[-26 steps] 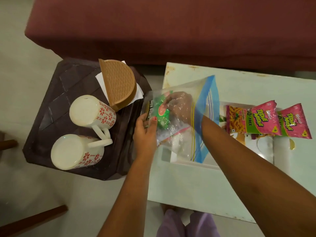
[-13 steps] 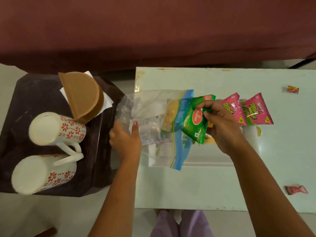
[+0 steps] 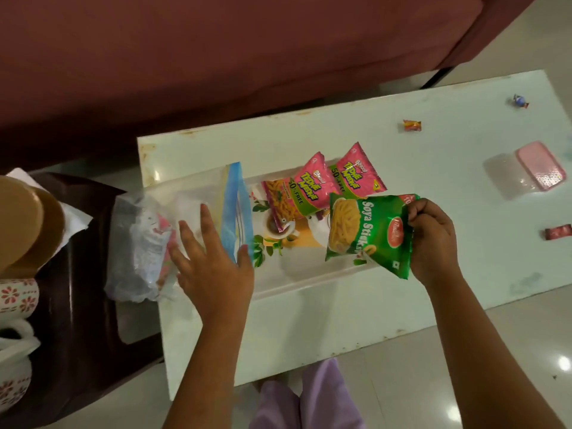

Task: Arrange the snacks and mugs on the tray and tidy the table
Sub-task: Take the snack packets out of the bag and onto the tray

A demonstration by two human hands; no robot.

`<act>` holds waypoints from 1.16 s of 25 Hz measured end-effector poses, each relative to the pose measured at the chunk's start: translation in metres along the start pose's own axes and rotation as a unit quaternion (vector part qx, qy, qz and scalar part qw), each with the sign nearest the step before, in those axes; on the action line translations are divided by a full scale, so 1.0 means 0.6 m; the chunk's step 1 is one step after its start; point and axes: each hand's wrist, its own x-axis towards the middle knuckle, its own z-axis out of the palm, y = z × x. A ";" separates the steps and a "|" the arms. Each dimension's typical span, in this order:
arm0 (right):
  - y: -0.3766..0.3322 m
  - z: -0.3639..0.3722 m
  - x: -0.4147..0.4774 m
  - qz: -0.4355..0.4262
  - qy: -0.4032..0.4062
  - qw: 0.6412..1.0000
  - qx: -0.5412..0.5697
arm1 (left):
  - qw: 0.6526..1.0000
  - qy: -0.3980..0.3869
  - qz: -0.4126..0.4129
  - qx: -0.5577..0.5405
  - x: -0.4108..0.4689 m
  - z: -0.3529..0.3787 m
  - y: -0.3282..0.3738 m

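My right hand (image 3: 433, 239) grips the right edge of a green Soya Sticks packet (image 3: 371, 233), holding it just over the white printed tray (image 3: 309, 274) on the white table (image 3: 402, 144). Two pink Tedhe Medhe packets (image 3: 297, 193) (image 3: 356, 171) lie side by side at the tray's back. My left hand (image 3: 213, 261) rests flat, fingers spread, on a clear zip bag (image 3: 148, 239) with a blue seal at the tray's left end. The bag holds some wrappers. Parts of two white mugs with red flowers (image 3: 17, 294) (image 3: 12, 376) show at the far left on a dark stool (image 3: 83, 320).
A tan half-round holder (image 3: 28, 224) with white napkins sits on the stool's back. Small wrapped candies (image 3: 411, 125) (image 3: 520, 101) (image 3: 557, 233) lie scattered on the table's right part, near a clear box with a pink lid (image 3: 538, 168). A maroon sofa (image 3: 216, 51) runs behind the table.
My right hand pulled the green packet out of the zip bag and carried it right, over the tray. My left hand let the bag down and now lies flat on it.
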 end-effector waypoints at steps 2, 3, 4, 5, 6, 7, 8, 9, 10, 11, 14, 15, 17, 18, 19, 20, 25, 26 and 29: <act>0.014 -0.036 0.015 0.045 0.016 0.999 -0.004 | 1.000 0.019 -0.007 -0.023 0.006 0.003 -0.004; 0.019 -0.047 0.023 0.065 0.011 0.998 -0.008 | 0.999 0.031 -0.012 -0.036 0.009 0.005 -0.005; 0.024 -0.056 0.032 0.082 -0.001 0.997 -0.013 | 0.998 0.042 -0.017 -0.044 0.011 0.007 -0.004; 0.031 -0.060 0.040 0.094 -0.014 0.995 -0.019 | 0.998 0.052 -0.019 -0.043 0.012 0.010 -0.002; 0.038 -0.063 0.047 0.103 -0.023 0.994 -0.026 | 0.997 0.058 -0.020 -0.037 0.013 0.011 0.001; 0.046 -0.064 0.055 0.110 -0.030 0.993 -0.033 | 0.997 0.063 -0.021 -0.032 0.013 0.013 0.004; 0.052 -0.065 0.062 0.117 -0.038 0.992 -0.041 | 0.997 0.066 -0.024 -0.031 0.013 0.015 0.008; 0.057 -0.065 0.071 0.122 -0.045 0.990 -0.051 | 0.997 0.067 -0.028 -0.032 0.013 0.017 0.012; 0.058 -0.065 0.081 0.123 -0.054 0.989 -0.061 | 0.997 0.069 -0.031 -0.031 0.013 0.018 0.013; 0.057 -0.063 0.091 0.122 -0.063 0.988 -0.076 | 0.996 0.072 -0.034 -0.028 0.014 0.019 0.014; 0.049 -0.060 0.112 0.098 -0.077 0.976 -0.179 | 0.996 0.071 -0.041 -0.028 0.016 0.022 0.013; 0.047 -0.058 0.113 0.079 -0.067 0.967 -0.234 | 0.997 0.065 -0.045 -0.028 0.017 0.023 0.014; 0.049 -0.051 0.109 0.044 -0.042 0.943 -0.328 | 0.997 0.054 -0.052 -0.023 0.020 0.026 0.015; 0.050 -0.046 0.105 0.033 -0.030 0.935 -0.351 | 0.997 0.053 -0.056 -0.024 0.021 0.028 0.016; 0.052 -0.041 0.101 0.025 -0.015 0.929 -0.368 | 0.996 0.054 -0.059 -0.026 0.022 0.028 0.016; 0.052 -0.036 0.095 0.010 0.006 0.920 -0.392 | 0.996 0.056 -0.061 -0.028 0.022 0.028 0.015; 0.049 0.014 0.047 -0.265 0.057 0.744 -0.610 | 0.995 0.059 -0.065 -0.038 0.025 0.028 0.013; 0.059 0.033 0.035 -0.297 0.028 0.709 -0.639 | 0.995 0.058 -0.066 -0.043 0.025 0.028 0.013; 0.103 0.069 0.003 -0.233 -0.064 0.638 -0.731 | 0.995 0.057 -0.060 -0.060 0.021 0.026 0.013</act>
